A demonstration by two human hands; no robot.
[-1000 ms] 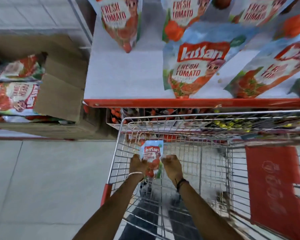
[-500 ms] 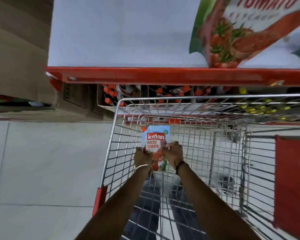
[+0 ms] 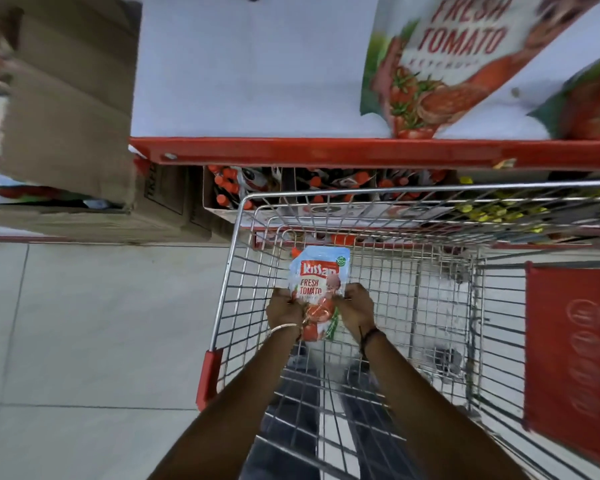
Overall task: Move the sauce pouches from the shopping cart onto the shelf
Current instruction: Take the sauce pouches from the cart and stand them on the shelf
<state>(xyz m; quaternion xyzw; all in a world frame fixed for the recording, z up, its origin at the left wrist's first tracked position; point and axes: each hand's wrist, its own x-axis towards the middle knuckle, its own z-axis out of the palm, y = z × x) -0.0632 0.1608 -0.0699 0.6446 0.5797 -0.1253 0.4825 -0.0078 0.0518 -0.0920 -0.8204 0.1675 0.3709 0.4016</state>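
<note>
While both hands sit low inside the cart (image 3: 238, 271), the view runs, from the left, as follows. Cardboard boxes (image 3: 70, 109) stand on the floor at far left, with blurred pouches showing at their open side. Next comes the shelf (image 3: 250, 71), white deck bare on its left half, red front lip facing the cart. Under it, bottles (image 3: 227, 183) with red caps, partly hidden.

Left hand (image 3: 284, 311), bangle at the wrist: fingers curled closed on the left edge of the pouch (image 3: 319, 282). Right hand (image 3: 355, 311), dark wrist band: closed likewise on the right edge. Grip sits on the lower half; the top half with the label stands free above the knuckles. Neither hand looks nearer than the other; the pouch lies between them.

Pouch is within the cart's wire walls, near the front left corner, not yet above the rim. Long axis runs away from the person, top end toward the shelf. Cannot tell whether its base touches the cart floor.

Key relation, as a judgement: the bare shelf patch lies up and ahead of the grip, slightly left, beyond the cart's front rim. The lift must clear that rim and the red lip before the pouch goes down.

At right, stocked pouches (image 3: 440, 64) lie on the shelf. Red panel (image 3: 575, 358) on the cart's far right.
</note>
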